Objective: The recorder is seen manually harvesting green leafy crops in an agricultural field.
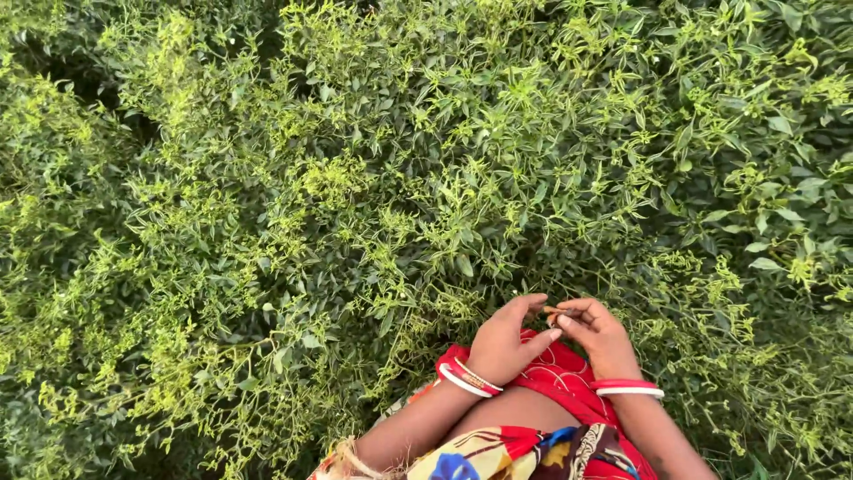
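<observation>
At about five o'clock in the head view, the two hands meet just above a fold of red patterned cloth (560, 378). The left hand (505, 342) is curled, its fingers bent inward and its thumb stretched toward three o'clock, the tip reaching a small brownish piece (553, 312) that sits between both hands. The right hand (600, 336) is likewise half closed, its fingertips (569, 313) pinched on that same piece from the three o'clock side, so both hands grasp it together. The piece is tiny, slender and brown to reddish; what it is exactly cannot be told from here. It lies at the twelve o'clock edge of the hands, right against the foliage. Each wrist carries red and white bangles (468, 379), the left pair at seven o'clock from the hand. Around and above the hands, from nine o'clock through twelve to three, dense green bushy plants (373, 178) with narrow pointed leaves fill the view, lighter yellow-green at the shoot tips. At six o'clock a colourful printed garment (498, 453) shows at the bottom edge.
</observation>
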